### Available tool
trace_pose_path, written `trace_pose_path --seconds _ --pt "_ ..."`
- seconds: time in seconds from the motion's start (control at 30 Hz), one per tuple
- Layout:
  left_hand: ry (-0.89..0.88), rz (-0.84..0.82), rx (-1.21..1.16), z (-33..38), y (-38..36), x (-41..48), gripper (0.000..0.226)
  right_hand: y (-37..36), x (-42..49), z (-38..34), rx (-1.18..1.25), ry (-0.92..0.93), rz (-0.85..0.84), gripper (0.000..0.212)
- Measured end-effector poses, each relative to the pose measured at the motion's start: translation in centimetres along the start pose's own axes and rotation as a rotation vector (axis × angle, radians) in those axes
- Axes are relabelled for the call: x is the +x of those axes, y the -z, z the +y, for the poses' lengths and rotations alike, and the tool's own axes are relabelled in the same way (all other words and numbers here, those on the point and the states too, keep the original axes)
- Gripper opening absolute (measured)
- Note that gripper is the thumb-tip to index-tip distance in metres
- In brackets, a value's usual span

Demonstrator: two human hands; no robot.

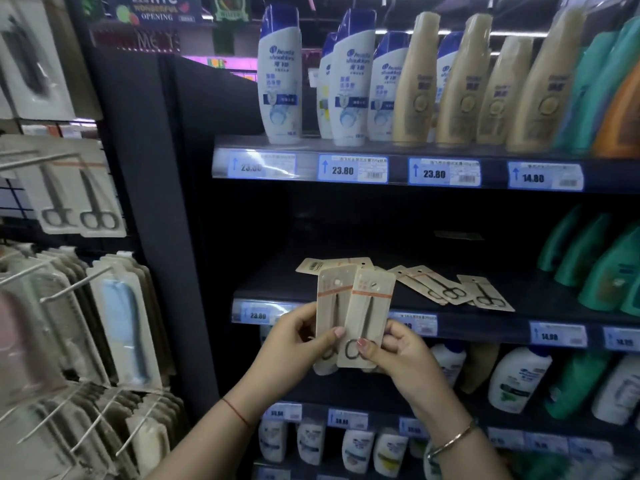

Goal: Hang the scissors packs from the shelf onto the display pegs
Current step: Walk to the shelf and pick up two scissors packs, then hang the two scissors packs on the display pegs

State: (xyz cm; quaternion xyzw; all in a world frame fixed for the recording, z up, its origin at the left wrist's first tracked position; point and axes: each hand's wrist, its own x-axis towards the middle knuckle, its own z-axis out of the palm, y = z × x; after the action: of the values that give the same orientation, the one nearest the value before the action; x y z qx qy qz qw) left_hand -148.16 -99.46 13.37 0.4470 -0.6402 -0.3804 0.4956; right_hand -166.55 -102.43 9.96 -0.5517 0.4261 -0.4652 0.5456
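1. the left hand [298, 336] holds the first scissors pack [330, 306] near its bottom, with the thumb on the front and the fingers curled behind.
2. the right hand [398, 351] holds the second pack [372, 299] the same way, with its thumb on the front by the scissors rings.
3. both packs stand upright between the hands, with the hang holes at the top. they are side by side, and the second pack covers a bit of the first one's edge.
4. the two packs are held up in front of the dark shelf [554, 296], not resting on it.
5. just behind the hands, loose packs [433, 284] lie flat on that shelf, most of them up and to the right.
6. the pegs [74, 286] stick out well off to the left. hanging packs [81, 192] with scissors are on a higher peg there.
7. shampoo bottles [280, 74] stand on the shelf above, with blue price tags [352, 169] under them.
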Motion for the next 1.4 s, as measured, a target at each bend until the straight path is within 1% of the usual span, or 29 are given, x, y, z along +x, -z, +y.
trace_pose_path --seconds 0.1,0.23,0.33,0.4,0.63,0.77,0.87,0.97,1.03,1.1,1.27,1.4 --pt "0.0 0.021 -0.008 -0.2 1.4 -1.0 0.025 -1.5 -0.4 -0.3 0.005 0.019 -0.018 0.023" --pt "-0.001 0.095 -0.018 -0.7 4.2 -2.0 0.03 -4.2 -0.8 -0.9 -0.009 0.021 -0.037 0.021" --pt "-0.019 0.121 -0.015 -0.7 7.0 -2.9 0.025 -6.8 -0.8 -1.5 -0.033 0.029 -0.03 0.018" --pt "-0.047 0.138 0.02 -1.0 9.4 -3.5 0.023 -8.9 -0.7 -2.0 -0.057 0.046 -0.023 0.015" --pt "-0.128 0.165 0.113 -1.4 20.2 -5.3 0.029 -18.4 -0.4 -4.1 -0.025 0.122 -0.037 0.014" --pt "-0.142 0.131 0.07 -1.2 26.5 -6.5 0.028 -24.1 -0.2 -5.2 -0.093 0.204 -0.036 0.016" --pt "-0.172 0.104 0.0 -0.9 29.8 -7.6 0.026 -27.5 -0.3 -6.0 -0.062 0.244 -0.038 0.021" --pt "-0.221 0.086 -0.043 0.3 32.3 -8.5 0.019 -30.4 -0.6 -7.2 -0.012 0.297 -0.05 0.027" --pt "-0.272 0.113 0.017 0.7 33.7 -8.4 0.024 -31.5 -0.7 -8.1 0.026 0.336 -0.048 0.027" --pt "-0.305 0.152 0.03 1.0 35.1 -8.0 0.026 -32.5 -0.4 -9.0 0.027 0.372 -0.049 0.024" --pt "-0.377 0.199 -0.071 1.7 37.5 -7.1 0.022 -35.1 0.4 -10.3 0.014 0.416 -0.092 0.02" --pt "-0.39 0.178 -0.114 2.3 38.3 -6.6 0.023 -36.4 0.8 -11.1 0.01 0.435 -0.1 0.019"
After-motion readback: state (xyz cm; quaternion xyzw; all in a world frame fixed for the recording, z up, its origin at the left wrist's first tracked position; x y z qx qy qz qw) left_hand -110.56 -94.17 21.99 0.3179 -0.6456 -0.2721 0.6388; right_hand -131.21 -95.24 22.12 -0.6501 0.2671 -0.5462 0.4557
